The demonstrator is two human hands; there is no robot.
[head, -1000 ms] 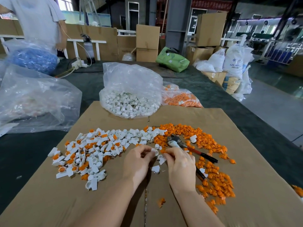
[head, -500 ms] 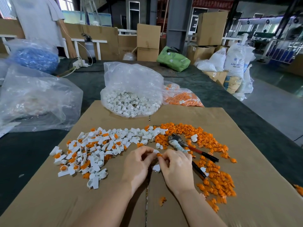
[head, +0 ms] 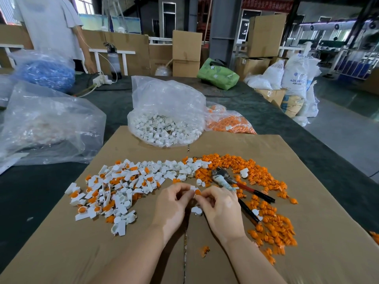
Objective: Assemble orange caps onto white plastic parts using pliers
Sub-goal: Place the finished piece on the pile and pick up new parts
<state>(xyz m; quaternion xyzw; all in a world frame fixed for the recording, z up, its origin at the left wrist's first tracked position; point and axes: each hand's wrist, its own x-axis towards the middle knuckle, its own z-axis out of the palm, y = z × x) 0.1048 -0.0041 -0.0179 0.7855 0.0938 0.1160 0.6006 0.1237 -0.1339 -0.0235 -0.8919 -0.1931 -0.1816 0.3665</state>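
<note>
Your hands have lifted together near the desk's front edge: your left hand [head: 171, 203] pinches a white part [head: 193, 188], your right hand [head: 220, 204] now presses an orange cap [head: 198, 192] onto it, pliers [head: 239, 186] unused.

Lower left: bare cardboard [head: 61, 253].
Centre left: white parts [head: 123, 187] scattered.
Right: orange caps [head: 272, 224] and pliers [head: 242, 187] crowd the cardboard.
Top centre: bags [head: 166, 111] block.

On the cardboard sheet [head: 307, 253], atop the surface [head: 276, 124]: assembled pieces [head: 106, 193] left, loose caps [head: 272, 224] right, pliers [head: 235, 187] between caps and hands [head: 196, 203]. Behind the sheet, bagged parts [head: 164, 130]; bagged caps [head: 229, 121] to its right.
</note>
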